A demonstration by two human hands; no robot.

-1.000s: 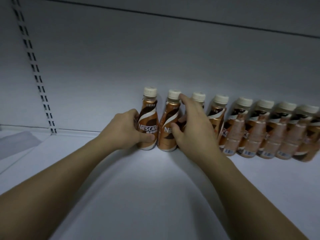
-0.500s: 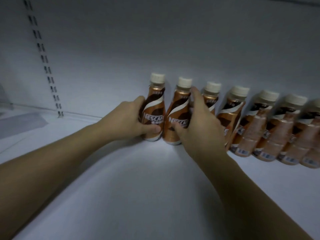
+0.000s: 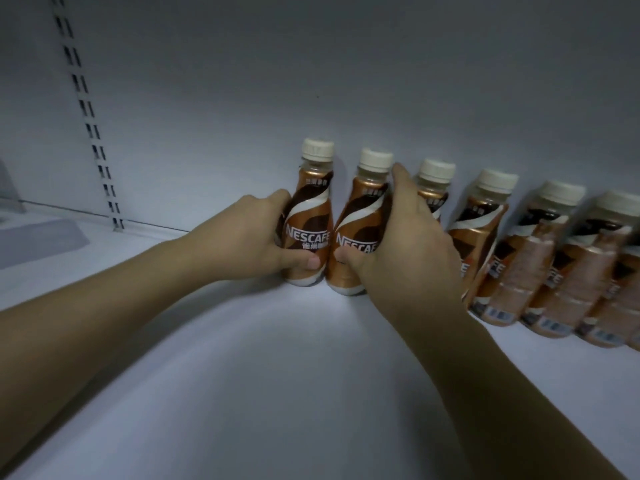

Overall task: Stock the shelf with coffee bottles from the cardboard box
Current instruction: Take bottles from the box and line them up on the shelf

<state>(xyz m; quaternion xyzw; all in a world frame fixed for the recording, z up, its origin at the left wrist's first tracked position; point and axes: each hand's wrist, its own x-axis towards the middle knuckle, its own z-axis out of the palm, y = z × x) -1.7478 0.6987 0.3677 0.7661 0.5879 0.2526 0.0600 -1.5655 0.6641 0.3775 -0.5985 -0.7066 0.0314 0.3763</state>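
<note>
Little has shifted: your left hand still wraps the end bottle and your right hand the second bottle, left of the row, so both look ready to release.

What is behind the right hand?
The right hand grips the second bottle from the left; behind it the third bottle shows only cap and neck. Its lower body is covered.
</note>
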